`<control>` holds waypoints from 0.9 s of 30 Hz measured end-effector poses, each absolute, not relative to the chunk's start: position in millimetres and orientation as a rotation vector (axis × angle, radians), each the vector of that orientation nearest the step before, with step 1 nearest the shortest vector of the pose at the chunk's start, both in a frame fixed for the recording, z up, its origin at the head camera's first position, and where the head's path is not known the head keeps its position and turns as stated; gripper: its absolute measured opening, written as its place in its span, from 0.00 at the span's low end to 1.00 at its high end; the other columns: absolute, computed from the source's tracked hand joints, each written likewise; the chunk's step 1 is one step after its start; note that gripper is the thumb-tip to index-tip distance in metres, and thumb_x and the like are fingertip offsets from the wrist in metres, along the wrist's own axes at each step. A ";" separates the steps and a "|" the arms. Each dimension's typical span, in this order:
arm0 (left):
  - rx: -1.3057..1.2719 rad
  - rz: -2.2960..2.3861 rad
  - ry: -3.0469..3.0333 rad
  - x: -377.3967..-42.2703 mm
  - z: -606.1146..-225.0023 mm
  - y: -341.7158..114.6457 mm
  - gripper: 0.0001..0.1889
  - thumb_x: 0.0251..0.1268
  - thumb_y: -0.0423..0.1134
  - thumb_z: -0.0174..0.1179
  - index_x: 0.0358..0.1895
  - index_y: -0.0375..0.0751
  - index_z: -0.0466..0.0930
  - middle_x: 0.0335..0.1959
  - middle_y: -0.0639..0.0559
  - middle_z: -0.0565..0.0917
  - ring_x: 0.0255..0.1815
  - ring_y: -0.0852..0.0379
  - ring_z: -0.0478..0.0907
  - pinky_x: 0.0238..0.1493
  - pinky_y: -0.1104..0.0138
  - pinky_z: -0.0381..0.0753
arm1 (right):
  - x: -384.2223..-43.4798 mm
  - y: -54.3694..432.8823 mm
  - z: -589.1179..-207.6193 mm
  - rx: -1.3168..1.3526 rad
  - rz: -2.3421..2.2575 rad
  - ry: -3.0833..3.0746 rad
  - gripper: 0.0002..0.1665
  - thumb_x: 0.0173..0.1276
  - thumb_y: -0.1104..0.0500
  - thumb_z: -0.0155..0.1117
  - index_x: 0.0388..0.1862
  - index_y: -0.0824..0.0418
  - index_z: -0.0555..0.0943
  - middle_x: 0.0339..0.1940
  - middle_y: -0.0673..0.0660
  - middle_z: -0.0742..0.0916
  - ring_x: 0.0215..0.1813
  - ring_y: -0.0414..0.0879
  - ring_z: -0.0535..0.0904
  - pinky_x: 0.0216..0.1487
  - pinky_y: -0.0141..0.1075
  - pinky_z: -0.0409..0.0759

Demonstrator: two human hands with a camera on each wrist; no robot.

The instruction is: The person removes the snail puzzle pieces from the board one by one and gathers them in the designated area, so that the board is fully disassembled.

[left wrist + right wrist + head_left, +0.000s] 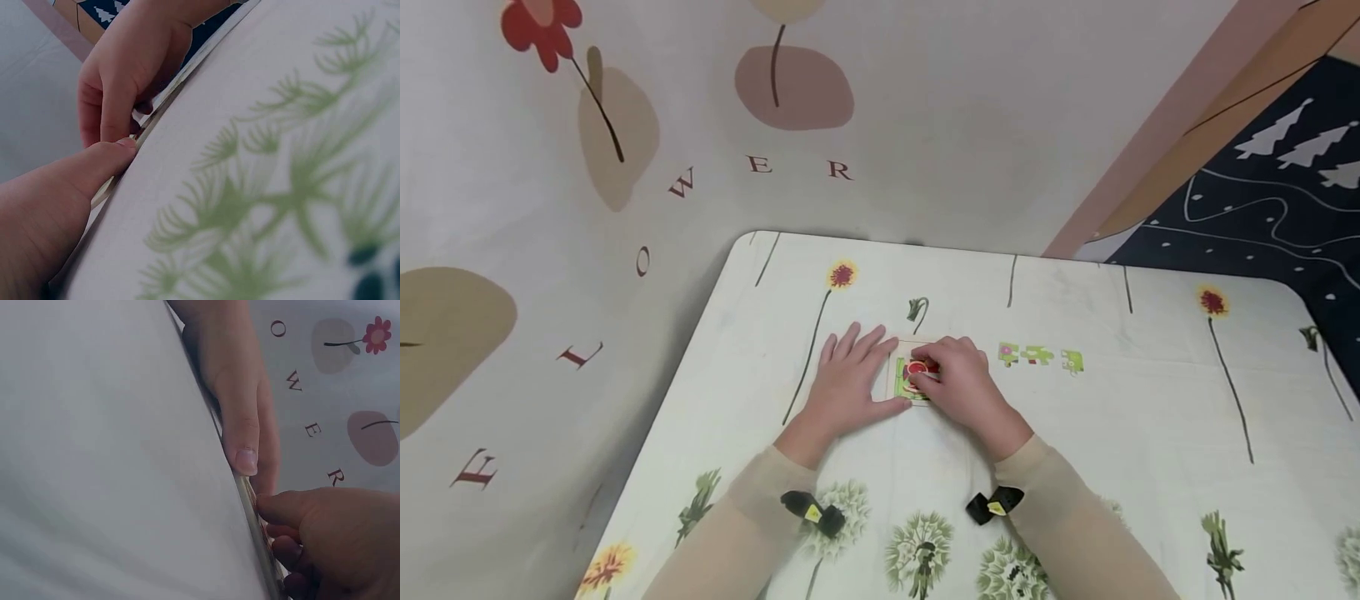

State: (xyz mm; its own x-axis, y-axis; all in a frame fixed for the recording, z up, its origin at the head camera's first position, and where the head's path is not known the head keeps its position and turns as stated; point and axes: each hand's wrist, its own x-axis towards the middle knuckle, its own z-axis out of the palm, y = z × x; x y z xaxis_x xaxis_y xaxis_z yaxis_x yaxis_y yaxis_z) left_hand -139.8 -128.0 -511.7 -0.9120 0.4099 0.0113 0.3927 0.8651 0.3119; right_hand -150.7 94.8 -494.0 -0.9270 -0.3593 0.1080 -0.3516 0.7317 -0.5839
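Observation:
A small puzzle board (898, 390) with a pale border and a green and red picture lies on the table between both hands. My left hand (846, 385) rests with spread, straight fingers at its left side, the thumb touching the lower edge. Over the board, my right hand (966, 385) has curled fingers and pinches a red puzzle piece (917, 367) against the picture. The right fingers hide part of the picture. From the right wrist view, the board's thin edge (254, 525) shows below the left thumb (246, 461). To the right lie loose green puzzle pieces (1037, 355).
A white cloth (1120, 433) printed with flowers and dandelions covers the table. Behind and to the left hangs a pale curtain (955, 125) with letters and flowers. A dark panel with white trees (1262, 183) stands at the back right.

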 end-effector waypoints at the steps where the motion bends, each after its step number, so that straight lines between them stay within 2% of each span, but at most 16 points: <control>1: 0.641 0.484 2.979 -139.8 -511.6 -128.0 0.51 0.64 0.77 0.60 0.84 0.53 0.64 0.87 0.50 0.58 0.88 0.38 0.42 0.81 0.35 0.40 | -150.5 93.2 -494.3 -0.574 -0.960 2.913 0.18 0.70 0.52 0.78 0.56 0.55 0.91 0.44 0.51 0.88 0.48 0.52 0.76 0.46 0.50 0.69; 6: 0.648 0.483 2.986 -139.8 -512.5 -128.6 0.51 0.64 0.77 0.60 0.84 0.53 0.64 0.87 0.49 0.58 0.88 0.37 0.43 0.81 0.35 0.40 | -149.5 90.7 -494.8 -0.516 -0.948 2.908 0.16 0.69 0.53 0.79 0.54 0.53 0.91 0.42 0.50 0.86 0.47 0.52 0.75 0.45 0.51 0.68; 16: 0.644 0.496 2.985 -139.6 -512.4 -129.5 0.51 0.63 0.76 0.61 0.84 0.53 0.64 0.87 0.49 0.58 0.88 0.37 0.44 0.81 0.35 0.41 | -149.3 86.8 -493.8 -0.461 -0.961 2.873 0.14 0.70 0.53 0.79 0.52 0.51 0.88 0.38 0.47 0.83 0.47 0.51 0.73 0.48 0.53 0.66; 23: 0.652 0.507 2.989 -139.7 -512.2 -128.9 0.50 0.64 0.76 0.62 0.84 0.52 0.64 0.87 0.49 0.59 0.88 0.37 0.44 0.81 0.35 0.41 | -146.6 88.0 -494.9 -0.555 -0.999 2.931 0.15 0.68 0.57 0.80 0.52 0.53 0.89 0.45 0.48 0.90 0.52 0.52 0.75 0.52 0.54 0.66; 27: 0.653 0.500 2.991 -140.3 -513.4 -128.5 0.51 0.64 0.77 0.61 0.84 0.52 0.65 0.87 0.49 0.59 0.88 0.37 0.44 0.81 0.35 0.41 | -146.1 89.1 -495.3 -0.642 -1.006 2.977 0.15 0.67 0.59 0.80 0.52 0.54 0.91 0.46 0.49 0.92 0.52 0.53 0.76 0.51 0.55 0.66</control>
State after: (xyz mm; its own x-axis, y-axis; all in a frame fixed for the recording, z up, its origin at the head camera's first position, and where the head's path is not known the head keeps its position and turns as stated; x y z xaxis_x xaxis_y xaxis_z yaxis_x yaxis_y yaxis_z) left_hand -140.3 -128.5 -513.4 -0.9106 0.4122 0.0299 0.3995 0.8594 0.3190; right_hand -146.1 89.1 -495.3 -0.9177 -0.3507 0.1867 -0.3920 0.7232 -0.5686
